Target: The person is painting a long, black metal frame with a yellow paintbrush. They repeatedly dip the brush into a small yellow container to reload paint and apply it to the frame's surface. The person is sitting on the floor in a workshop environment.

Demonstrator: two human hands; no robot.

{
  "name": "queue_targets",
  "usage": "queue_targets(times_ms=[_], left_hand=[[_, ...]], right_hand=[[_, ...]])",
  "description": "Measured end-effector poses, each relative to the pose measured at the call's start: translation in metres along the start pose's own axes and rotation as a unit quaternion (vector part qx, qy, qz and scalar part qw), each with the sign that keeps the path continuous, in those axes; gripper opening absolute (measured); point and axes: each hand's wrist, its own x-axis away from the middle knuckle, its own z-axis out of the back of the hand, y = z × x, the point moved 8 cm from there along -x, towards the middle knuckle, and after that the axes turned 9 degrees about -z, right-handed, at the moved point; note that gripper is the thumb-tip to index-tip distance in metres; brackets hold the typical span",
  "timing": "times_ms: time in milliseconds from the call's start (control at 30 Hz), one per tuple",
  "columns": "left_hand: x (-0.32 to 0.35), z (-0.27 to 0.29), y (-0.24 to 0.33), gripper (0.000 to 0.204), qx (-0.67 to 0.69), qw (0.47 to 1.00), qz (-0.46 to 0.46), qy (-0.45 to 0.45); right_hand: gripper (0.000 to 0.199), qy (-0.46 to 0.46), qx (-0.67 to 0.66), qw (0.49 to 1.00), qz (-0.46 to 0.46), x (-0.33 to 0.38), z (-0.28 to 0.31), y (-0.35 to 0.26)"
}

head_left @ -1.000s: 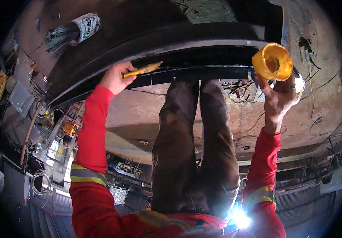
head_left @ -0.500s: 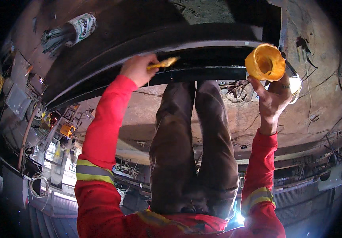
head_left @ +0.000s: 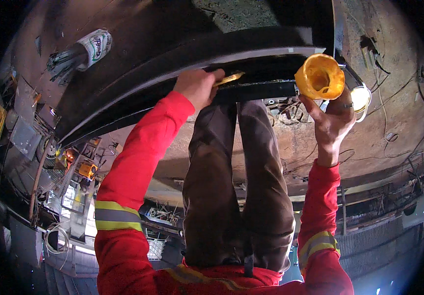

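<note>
Vs. half a sec ago, the L hand (head_left: 197,88) had slid R along the black beam (head_left: 271,90), taking the brush (head_left: 230,78) w/ it; the R hand (head_left: 332,115) and yellow cup (head_left: 319,77) stayed approx. put by the beam's R end. The bright flash by the R sleeve (head_left: 324,196) was gone.

Beam's pale upper rim ran just above the brush; its lower edge crossed the legs (head_left: 214,182). Open stretch of dark channel lay btwn brush tip & cup; tip contact w/ beam: can't tell. Below the beam's R half was bare floor, then cables. Lit lamp (head_left: 359,97) sat off the beam's R end, just beside the R hand; printed tub (head_left: 96,46) of rods lay well above its L part.

L hand: fingers bunched, pinching brush handle, bristles pointing R along beam. R hand: curled round cup's base in front of beam, thumb on L side, mouth facing cam.
</note>
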Motion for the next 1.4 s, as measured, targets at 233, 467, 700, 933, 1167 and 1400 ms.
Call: queue_targets(times_ms=[233,467,700,933,1167,1400], left_hand=[[0.033,0.058,-0.002,0.024,-0.018,0.999,-0.005,-0.046],[-0.014,0.013,0.010,0.026,-0.036,0.999,-0.019,-0.003],[-0.029,0.042,0.029,0.019,0.033,0.989,-0.097,-0.107],[-0.011,0.025,0.024,0.022,-0.106,0.993,-0.015,-0.052],[-0.054,0.042,0.060,0.019,-0.014,0.999,-0.042,-0.008],[-0.045,0.049,0.068,0.017,0.030,0.992,-0.107,-0.057]], right_hand=[[0.067,0.001,0.033,0.999,-0.003,0.003,0.010,0.005],[0.066,0.005,0.011,1.000,-0.005,0.001,0.010,0.007],[0.067,0.016,0.041,0.999,-0.010,-0.003,0.023,0.004],[0.065,0.022,0.006,1.000,0.001,-0.008,0.035,0.007],[0.065,0.052,0.004,0.999,0.015,-0.011,0.053,0.014],[0.060,0.039,0.015,0.999,0.017,-0.013,0.057,0.023]])
